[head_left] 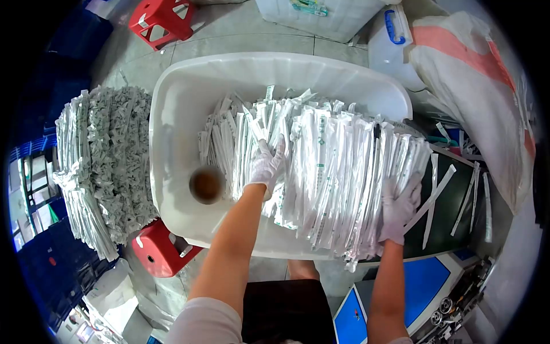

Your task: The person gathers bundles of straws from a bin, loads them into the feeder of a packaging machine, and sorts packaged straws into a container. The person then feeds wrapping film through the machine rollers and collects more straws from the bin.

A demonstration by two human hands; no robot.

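Observation:
A wide bundle of long, thin white paper-and-plastic packets with green print [338,178] lies across the right part of a big white plastic tub [177,120] and over its right rim. My left hand [266,165], in a white glove, rests among the packets at the bundle's left side, fingers spread. Flat against the bundle's right end lies my right hand [398,212], also gloved, its fingers stretched out and partly blending with the packets. More loose packets [220,137] lean inside the tub, left of my left hand. What the packets contain cannot be made out.
A round brown spot or hole [207,184] shows on the tub's floor. Stacked packets [117,166] stand left of the tub. Loose packets lie on a dark green surface [444,206] at right. Red stools [160,249], a woven sack [458,74] and a blue-topped cabinet [421,281] surround it.

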